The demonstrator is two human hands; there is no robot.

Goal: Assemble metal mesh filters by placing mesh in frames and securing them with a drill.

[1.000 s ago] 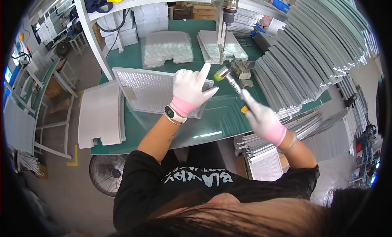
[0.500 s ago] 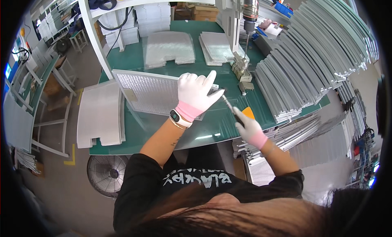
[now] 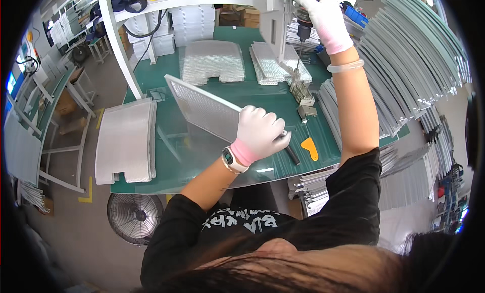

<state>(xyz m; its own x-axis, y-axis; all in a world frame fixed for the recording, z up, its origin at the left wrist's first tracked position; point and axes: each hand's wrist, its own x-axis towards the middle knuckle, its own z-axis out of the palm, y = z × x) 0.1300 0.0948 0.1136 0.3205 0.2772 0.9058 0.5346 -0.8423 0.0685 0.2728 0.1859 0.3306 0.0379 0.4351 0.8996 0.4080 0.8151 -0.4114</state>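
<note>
My left hand (image 3: pixel 260 132), in a white glove with a pink cuff, is closed on the right end of a framed mesh panel (image 3: pixel 207 109). The panel stands tilted on edge over the green table. My right hand (image 3: pixel 326 13), gloved alike, is raised at the back right, its fingers wrapped round the upper body of a power drill (image 3: pixel 304 30). The drill hangs upright on a white stand (image 3: pixel 275 25), its long bit pointing down at a metal fixture (image 3: pixel 302 93). Beside my left hand lies a hammer-like tool's black handle (image 3: pixel 292 155); the rest is hidden.
An orange scraper (image 3: pixel 309 148) lies near the table's front edge. Flat mesh sheets (image 3: pixel 212 61) lie at the back, more sheets (image 3: pixel 126 141) at the left edge. A tall row of grey panels (image 3: pixel 404 66) crowds the right. A floor fan (image 3: pixel 135 217) stands below the table.
My right hand has let go of the black-handled tool and risen to the drill. My left hand has closed on the panel, which has turned and shifted right.
</note>
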